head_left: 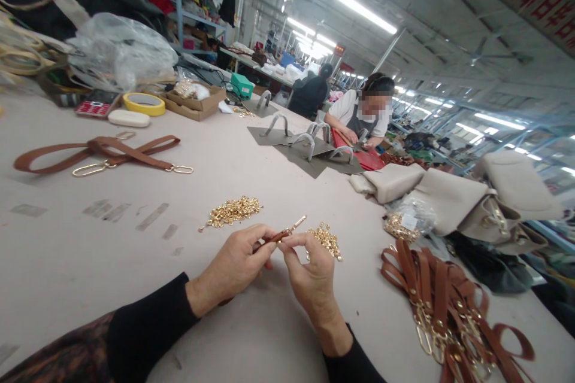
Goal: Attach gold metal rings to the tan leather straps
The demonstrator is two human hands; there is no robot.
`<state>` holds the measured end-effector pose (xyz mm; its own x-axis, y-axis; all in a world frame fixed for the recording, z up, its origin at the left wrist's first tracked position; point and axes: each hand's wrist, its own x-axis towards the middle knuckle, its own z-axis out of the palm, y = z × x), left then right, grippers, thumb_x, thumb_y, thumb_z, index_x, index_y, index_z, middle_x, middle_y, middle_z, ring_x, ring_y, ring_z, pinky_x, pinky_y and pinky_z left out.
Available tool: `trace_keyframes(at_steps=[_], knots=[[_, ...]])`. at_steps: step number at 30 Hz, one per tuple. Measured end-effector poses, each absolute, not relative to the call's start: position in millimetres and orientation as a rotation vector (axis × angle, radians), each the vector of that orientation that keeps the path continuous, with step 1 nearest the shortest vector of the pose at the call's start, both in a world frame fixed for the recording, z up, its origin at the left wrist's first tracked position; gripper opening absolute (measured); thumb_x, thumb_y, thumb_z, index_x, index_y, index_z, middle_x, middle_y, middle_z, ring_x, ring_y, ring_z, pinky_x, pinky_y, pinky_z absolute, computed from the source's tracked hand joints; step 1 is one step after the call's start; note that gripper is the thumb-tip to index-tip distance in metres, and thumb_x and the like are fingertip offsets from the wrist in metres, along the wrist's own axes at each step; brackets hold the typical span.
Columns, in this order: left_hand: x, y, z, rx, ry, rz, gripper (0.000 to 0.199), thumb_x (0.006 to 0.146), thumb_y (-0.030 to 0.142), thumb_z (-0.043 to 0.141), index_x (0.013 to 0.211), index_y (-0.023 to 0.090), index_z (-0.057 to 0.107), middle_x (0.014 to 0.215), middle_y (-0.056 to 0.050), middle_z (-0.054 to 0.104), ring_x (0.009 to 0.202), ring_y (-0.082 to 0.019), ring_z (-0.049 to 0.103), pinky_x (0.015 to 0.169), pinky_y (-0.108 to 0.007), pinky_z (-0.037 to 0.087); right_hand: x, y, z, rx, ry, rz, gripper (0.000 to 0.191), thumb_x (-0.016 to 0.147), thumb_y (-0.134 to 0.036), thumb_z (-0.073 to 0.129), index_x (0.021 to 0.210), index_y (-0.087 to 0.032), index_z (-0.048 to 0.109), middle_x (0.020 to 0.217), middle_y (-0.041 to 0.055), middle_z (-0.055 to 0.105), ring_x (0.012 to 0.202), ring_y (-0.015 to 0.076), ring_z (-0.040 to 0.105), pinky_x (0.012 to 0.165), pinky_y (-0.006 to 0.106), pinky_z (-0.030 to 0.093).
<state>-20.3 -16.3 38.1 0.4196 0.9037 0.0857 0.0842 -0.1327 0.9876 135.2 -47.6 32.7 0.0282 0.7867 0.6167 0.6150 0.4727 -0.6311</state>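
Note:
Just above the middle of the table front, my left hand (233, 263) is closed around a brown leather strap (265, 245). A gold metal clasp (297, 224) sticks out from the strap's end, pointing up and right. My right hand (311, 266) pinches at the same strap end with thumb and forefinger; a tiny gold glint shows there, too small to name. Beyond my left hand lies a pile of small gold metal fittings (236, 210). A second pile of small gold pieces (327, 239) lies behind my right hand, partly covered by it.
Brown straps with gold clasps (442, 293) are heaped at the right. Another brown strap (130, 152) lies at the left, near yellow tape (144, 103) and a cardboard box (195, 102). Grey panels with handles (309, 146), beige bags (453, 197) and a co-worker (359, 114) are farther back.

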Motion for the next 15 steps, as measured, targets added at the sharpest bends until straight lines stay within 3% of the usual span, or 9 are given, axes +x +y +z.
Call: trace_keyframes(at_steps=[6, 15], knots=[[-23.0, -14.0, 38.9, 1.485, 0.819, 0.878, 0.027, 0.088, 0.037, 0.056, 0.105, 0.020, 0.066, 0.089, -0.002, 0.068, 0.057, -0.011, 0.061, 0.042, -0.018, 0.041, 129.9, -46.0, 26.3, -1.197, -1.376, 0.551, 0.007, 0.082, -0.020, 0.064, 0.084, -0.021, 0.058, 0.079, 0.0006, 0.061, 0.075, 0.0161, 0.062, 0.070, 0.030, 0.051], [-21.6, -13.5, 43.4, 1.440, 0.842, 0.906, 0.023, 0.081, 0.039, 0.065, 0.085, 0.017, 0.068, 0.077, 0.000, 0.064, 0.058, -0.012, 0.057, 0.054, -0.022, 0.045, 120.2, -46.1, 22.4, -1.091, -1.222, 0.762, 0.017, 0.081, -0.025, 0.068, 0.092, -0.022, 0.054, 0.080, -0.0005, 0.057, 0.075, 0.0156, 0.061, 0.070, 0.029, 0.053]])
